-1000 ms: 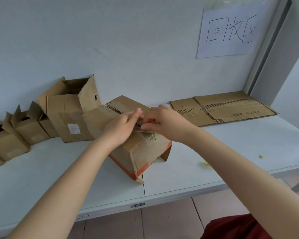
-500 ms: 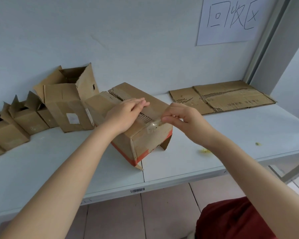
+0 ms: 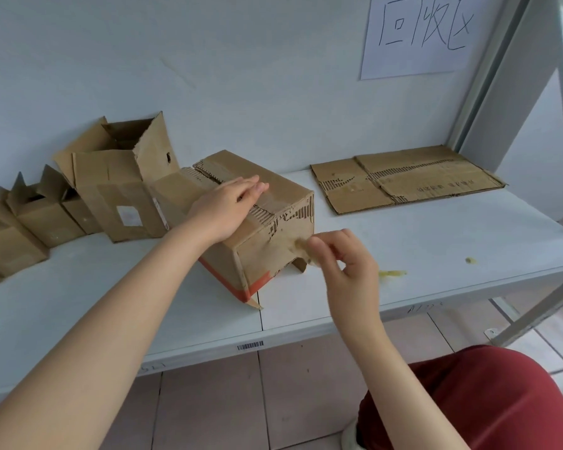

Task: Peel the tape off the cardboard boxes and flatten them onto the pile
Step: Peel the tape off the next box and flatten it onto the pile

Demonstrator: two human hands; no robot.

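Since the earlier frame the right hand (image 3: 342,258) has pulled down off the top of the box to its near end face, dragging a strip of clear tape (image 3: 301,246) with it, and the torn corrugation on that face now shows bare. Thumb and forefinger are pinched narrowly on the tape, the other fingers curled loosely, wrist bent down; the hand is blurred, so how much tape remains stuck cannot be told.

At 12 o'clock from it the left hand (image 3: 229,209) lies flat, fingers together and extended, pressing on the top of the closed cardboard box (image 3: 264,251), gripping nothing. This box sits tilted at the middle of the white shelf (image 3: 436,271), its contents hidden, with an orange band along its lower edge and a flap poking out beneath.

At 9 o'clock stands a taller open box (image 3: 117,190), flaps raised, interior dark, a white label on its side. Further toward 9 o'clock sit smaller open boxes (image 3: 43,219), insides in shadow.

At 2 o'clock the flattened pile (image 3: 410,180) lies against the wall, rough, scuffed brown card with ripped fluted streaks. Two yellowish tape scraps (image 3: 392,274) lie on the shelf at 3 o'clock.
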